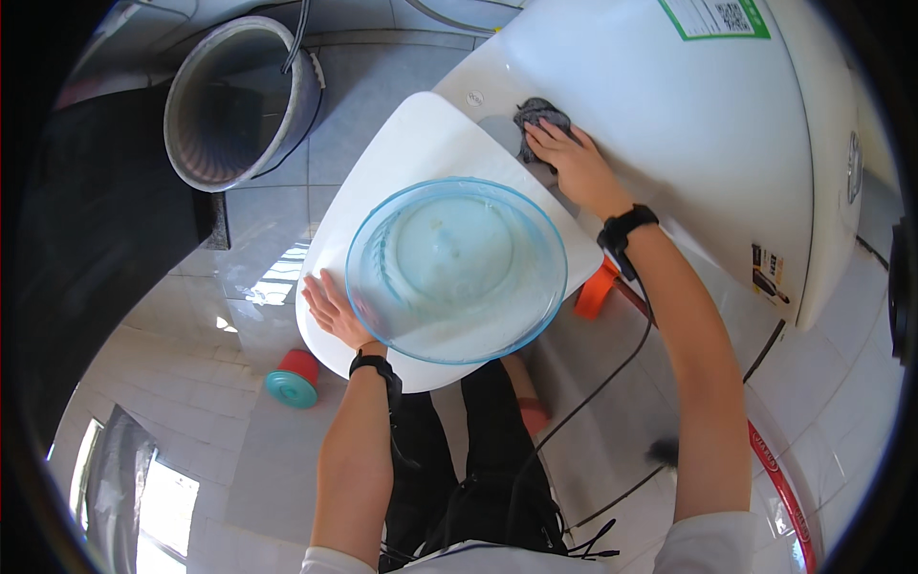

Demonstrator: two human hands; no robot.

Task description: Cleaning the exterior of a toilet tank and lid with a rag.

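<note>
My right hand (pixel 571 165) presses a crumpled dark grey cloth (pixel 542 119) onto the pale ledge between a closed white toilet lid (pixel 426 124) and the large white toilet tank (pixel 688 124). Its fingers lie over the cloth and partly hide it. On the lid stands a round, see-through blue basin (pixel 559 287); cloudy, pale liquid appears to be inside. My left hand (pixel 335 308) rests flat on the lid at the basin's left rim, fingers spread, holding nothing. Dark bands circle both wrists.
At the far left stands a pale bucket (pixel 177 129) with a dark handle. A red container with a teal lid (pixel 292 388) is on the tiles beside the toilet. An orange strip (pixel 595 292) lies near the lid's right corner. A red hose (pixel 779 488) runs at lower right.
</note>
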